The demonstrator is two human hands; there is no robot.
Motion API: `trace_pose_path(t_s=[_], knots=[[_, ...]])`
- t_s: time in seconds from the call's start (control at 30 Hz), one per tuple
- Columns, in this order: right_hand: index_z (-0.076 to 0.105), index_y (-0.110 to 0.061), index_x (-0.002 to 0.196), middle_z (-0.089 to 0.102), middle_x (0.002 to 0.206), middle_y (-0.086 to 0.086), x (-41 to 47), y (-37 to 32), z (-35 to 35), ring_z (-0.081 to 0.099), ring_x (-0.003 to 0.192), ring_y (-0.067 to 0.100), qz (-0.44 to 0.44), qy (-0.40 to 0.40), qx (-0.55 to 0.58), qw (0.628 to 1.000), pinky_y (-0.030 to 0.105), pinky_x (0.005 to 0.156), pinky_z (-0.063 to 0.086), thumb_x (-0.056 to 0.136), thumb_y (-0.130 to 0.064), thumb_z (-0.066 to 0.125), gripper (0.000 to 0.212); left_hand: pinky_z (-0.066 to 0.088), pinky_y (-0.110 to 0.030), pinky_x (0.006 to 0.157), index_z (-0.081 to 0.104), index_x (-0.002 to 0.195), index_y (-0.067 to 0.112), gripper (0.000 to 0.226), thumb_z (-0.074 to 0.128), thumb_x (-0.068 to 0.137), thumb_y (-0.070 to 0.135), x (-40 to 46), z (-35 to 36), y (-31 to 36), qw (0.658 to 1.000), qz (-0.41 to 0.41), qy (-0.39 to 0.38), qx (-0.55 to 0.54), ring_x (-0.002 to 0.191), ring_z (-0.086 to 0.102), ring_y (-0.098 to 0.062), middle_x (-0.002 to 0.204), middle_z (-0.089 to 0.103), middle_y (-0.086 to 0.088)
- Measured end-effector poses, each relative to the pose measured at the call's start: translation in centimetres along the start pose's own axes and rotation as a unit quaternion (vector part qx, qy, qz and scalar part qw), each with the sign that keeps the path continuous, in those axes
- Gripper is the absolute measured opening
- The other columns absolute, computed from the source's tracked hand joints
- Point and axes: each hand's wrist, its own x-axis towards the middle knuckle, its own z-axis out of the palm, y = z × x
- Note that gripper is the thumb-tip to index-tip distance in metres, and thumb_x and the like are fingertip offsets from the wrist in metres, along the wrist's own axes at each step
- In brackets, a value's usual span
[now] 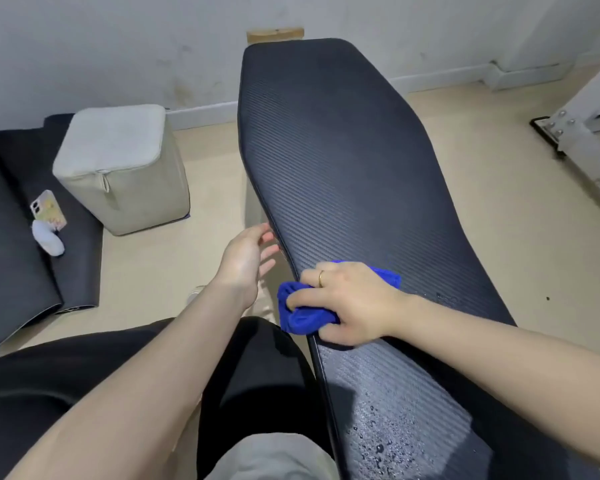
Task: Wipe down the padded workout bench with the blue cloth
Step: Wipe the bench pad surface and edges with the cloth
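The long black padded bench (343,161) with a ribbed surface runs from the near right to the far wall. Water droplets lie on its near part, below my right forearm. My right hand (347,303) grips a bunched blue cloth (300,315) and presses it on the bench's left edge. A gold ring shows on one finger. My left hand (248,258) hovers just left of the bench edge, fingers straight and relaxed, holding nothing; whether its fingertips touch the edge I cannot tell.
A beige cube stool (118,168) stands on the floor to the left. Dark mats (11,244) lie at far left with a phone (47,211) and a small white object (49,239) on them. A white metal frame (582,133) stands at right. My black-clad knee (257,375) is beside the bench.
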Motion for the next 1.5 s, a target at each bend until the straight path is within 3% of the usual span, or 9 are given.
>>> trace_pose_path(t_s=[0.07, 0.23, 0.47, 0.6, 0.7, 0.97, 1.17, 1.37, 1.5], knots=[[0.056, -0.029, 0.107, 0.057, 0.085, 0.0, 0.1, 1.4, -0.3, 0.057, 0.076, 0.025, 0.008, 0.006, -0.022, 1.0, 0.031, 0.054, 0.047, 0.066, -0.035, 0.046, 0.042, 0.044, -0.025, 0.077, 0.054, 0.128, 0.019, 0.035, 0.036, 0.098, 0.018, -0.3, 0.1, -0.6, 1.0, 0.011, -0.001, 0.017, 0.096, 0.054, -0.013, 0.098, 0.058, 0.008], [0.051, -0.032, 0.119, 0.055, 0.106, 0.003, 2.0, 5.7, -1.9, 0.054, 0.102, 0.028, 0.361, 0.157, -0.048, 0.918, 0.035, 0.07, 0.046, 0.077, -0.029, 0.047, 0.042, 0.042, -0.03, 0.094, 0.042, 0.141, 0.031, 0.049, 0.03, 0.099, 0.01, -1.9, 0.1, -1.8, 0.999, -0.009, -0.03, 0.035, 0.111, 0.053, -0.019, 0.139, 0.051, -0.004], [0.052, -0.03, 0.103, 0.057, 0.08, -0.001, -3.1, -0.8, 0.5, 0.057, 0.072, 0.023, 0.048, 0.019, -0.019, 0.998, 0.025, 0.054, 0.042, 0.064, -0.036, 0.045, 0.04, 0.041, -0.035, 0.098, 0.033, 0.144, 0.031, 0.045, 0.038, 0.1, 0.028, -2.4, 1.1, -3.1, 0.998, 0.032, -0.036, 0.044, 0.119, 0.049, -0.013, 0.131, 0.053, 0.009], [0.054, -0.031, 0.115, 0.058, 0.1, 0.0, -2.4, 4.1, -1.0, 0.056, 0.097, 0.026, 0.301, 0.139, -0.044, 0.943, 0.033, 0.068, 0.047, 0.07, -0.036, 0.041, 0.046, 0.038, -0.036, 0.106, 0.034, 0.143, 0.025, 0.043, 0.036, 0.101, 0.028, -2.3, 1.9, -3.0, 0.999, 0.029, -0.036, 0.022, 0.119, 0.052, -0.015, 0.126, 0.054, 0.007], [0.05, -0.03, 0.119, 0.055, 0.105, 0.003, -2.2, 4.9, -1.6, 0.052, 0.1, 0.028, 0.418, 0.168, -0.074, 0.89, 0.033, 0.068, 0.041, 0.078, -0.029, 0.048, 0.041, 0.048, -0.021, 0.081, 0.038, 0.127, 0.032, 0.032, 0.04, 0.1, 0.015, -3.3, 2.4, -3.2, 0.995, 0.063, -0.071, 0.026, 0.093, 0.058, -0.003, 0.104, 0.058, 0.017], [0.049, -0.03, 0.111, 0.058, 0.085, 0.005, -6.8, 0.4, 0.9, 0.058, 0.074, 0.028, 0.191, 0.102, -0.086, 0.973, 0.032, 0.056, 0.049, 0.068, -0.038, 0.043, 0.045, 0.048, -0.018, 0.084, 0.041, 0.139, 0.017, 0.045, 0.037, 0.098, -0.001, -2.4, 3.4, -4.6, 0.994, 0.1, -0.026, -0.037, 0.097, 0.058, -0.008, 0.117, 0.062, 0.005], [0.046, -0.026, 0.128, 0.052, 0.116, 0.014, -7.6, 5.4, -1.2, 0.049, 0.109, 0.034, 0.573, 0.213, -0.068, 0.789, 0.042, 0.078, 0.046, 0.083, -0.027, 0.05, 0.045, 0.05, -0.002, 0.061, 0.029, 0.148, 0.022, 0.056, 0.04, 0.098, 0.001, -1.8, 3.5, -5.2, 0.995, 0.088, -0.014, -0.053, 0.093, 0.057, -0.002, 0.141, 0.05, -0.003], [0.047, -0.026, 0.126, 0.052, 0.109, 0.009, -8.3, 0.2, 0.4, 0.05, 0.102, 0.031, 0.451, 0.156, -0.095, 0.874, 0.038, 0.071, 0.046, 0.081, -0.029, 0.054, 0.045, 0.036, -0.032, 0.113, 0.026, 0.149, 0.023, 0.056, 0.046, 0.097, 0.016, -1.4, 2.6, -5.6, 0.989, 0.136, -0.017, 0.053, 0.131, 0.046, -0.014, 0.147, 0.045, 0.001], [0.044, -0.026, 0.13, 0.051, 0.119, 0.015, -9.9, 6.2, -1.2, 0.049, 0.107, 0.036, 0.546, 0.193, -0.106, 0.808, 0.041, 0.077, 0.046, 0.084, -0.025, 0.049, 0.046, 0.035, -0.033, 0.113, 0.026, 0.149, 0.026, 0.057, 0.047, 0.097, 0.018, -0.9, 1.8, -5.5, 0.984, 0.141, -0.038, 0.101, 0.13, 0.048, -0.013, 0.144, 0.049, 0.003]])
